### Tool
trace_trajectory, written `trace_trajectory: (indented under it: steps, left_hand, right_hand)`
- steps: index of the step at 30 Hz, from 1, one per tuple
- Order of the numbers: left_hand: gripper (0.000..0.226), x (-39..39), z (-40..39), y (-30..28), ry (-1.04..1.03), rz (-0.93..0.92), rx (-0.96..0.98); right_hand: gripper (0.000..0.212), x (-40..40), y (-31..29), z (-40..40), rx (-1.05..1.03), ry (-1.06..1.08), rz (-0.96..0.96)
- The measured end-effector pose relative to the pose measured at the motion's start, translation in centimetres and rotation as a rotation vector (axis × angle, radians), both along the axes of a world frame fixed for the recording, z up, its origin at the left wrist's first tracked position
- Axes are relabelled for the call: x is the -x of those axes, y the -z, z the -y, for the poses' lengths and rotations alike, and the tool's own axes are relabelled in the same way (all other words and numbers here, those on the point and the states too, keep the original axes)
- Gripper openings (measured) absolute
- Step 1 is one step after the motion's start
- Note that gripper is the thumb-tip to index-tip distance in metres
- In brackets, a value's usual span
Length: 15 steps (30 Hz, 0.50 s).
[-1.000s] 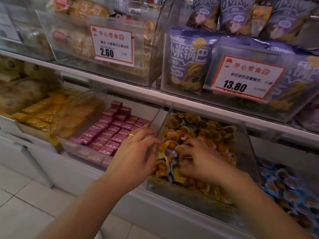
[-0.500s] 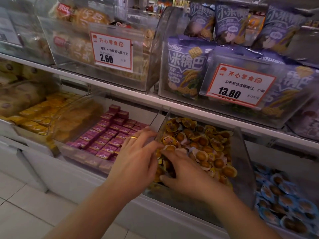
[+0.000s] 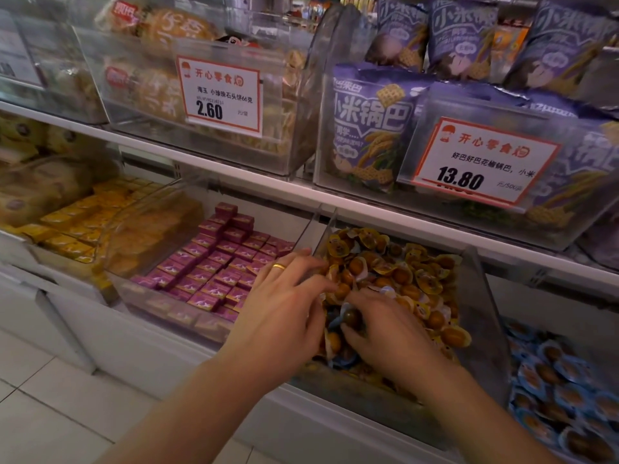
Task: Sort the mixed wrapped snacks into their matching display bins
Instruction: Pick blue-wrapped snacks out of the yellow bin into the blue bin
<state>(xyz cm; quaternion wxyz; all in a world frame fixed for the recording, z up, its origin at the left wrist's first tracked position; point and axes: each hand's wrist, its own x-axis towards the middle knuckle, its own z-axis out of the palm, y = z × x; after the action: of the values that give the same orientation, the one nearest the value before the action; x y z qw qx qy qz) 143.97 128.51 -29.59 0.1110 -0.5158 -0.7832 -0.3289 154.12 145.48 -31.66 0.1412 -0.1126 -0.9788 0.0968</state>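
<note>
A clear middle bin (image 3: 482, 306) on the lower shelf holds a heap of yellow-wrapped egg snacks (image 3: 405, 272). A few blue-wrapped ones lie mixed in at its front left. My right hand (image 3: 385, 333) is down in that corner, its fingers pinched on a dark blue-wrapped snack (image 3: 352, 318). My left hand (image 3: 284, 306), wearing a gold ring, lies over the bin's left wall with fingers stretched onto the pile; its thumb is hidden. The bin at the right (image 3: 562, 373) is full of matching blue-wrapped snacks.
Left of the middle bin are purple boxes (image 3: 217, 262) and, further left, yellow boxes (image 3: 77, 222). The upper shelf carries bins of purple bags (image 3: 371, 128) and cakes (image 3: 160, 95) behind price tags (image 3: 482, 162). White floor tiles lie below left.
Both hands have slid toward the bin's front left corner. My right hand has dug down and closed on a blue-wrapped snack, and the view has shifted slightly.
</note>
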Motion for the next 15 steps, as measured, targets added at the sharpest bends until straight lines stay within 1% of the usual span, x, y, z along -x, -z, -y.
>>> trace_trajectory:
  steps: [2,4,6,8,9,11,13,15]
  left_hand:
    - [0.028,-0.4,-0.4,-0.1,0.014,-0.003,-0.034]
    - [0.029,-0.9,-1.0,-0.3,0.033,0.008,-0.077]
    - [0.030,-1.4,-1.5,-0.4,0.061,0.001,-0.115]
    - [0.033,-1.5,-1.9,-0.2,0.077,-0.040,-0.094]
    - [0.034,-1.4,-2.0,0.1,0.069,-0.094,-0.040]
    - [0.036,-1.2,-2.3,0.5,0.034,-0.240,0.176]
    - [0.041,-1.5,-3.1,1.0,0.021,-0.348,0.417]
    - [0.049,-2.2,-4.4,1.3,0.058,-0.355,0.539]
  right_hand:
    - [0.015,-0.7,-0.1,-0.3,0.069,0.030,-0.074]
    - [0.013,-1.3,-0.4,-0.9,0.250,0.111,-0.189]
    - [0.015,-1.9,-0.9,-1.6,0.408,0.179,-0.304]
    - [0.015,-2.6,-1.3,-2.2,0.437,0.205,-0.337]
    - [0.013,-2.9,-1.4,-2.2,0.424,0.206,-0.316]
    - [0.012,-3.4,-1.7,-1.9,0.374,0.188,-0.211]
    - [0.023,-3.7,-1.7,-1.3,0.261,0.146,-0.108]
    - [0.034,-3.7,-1.7,-1.0,0.089,0.129,-0.057]
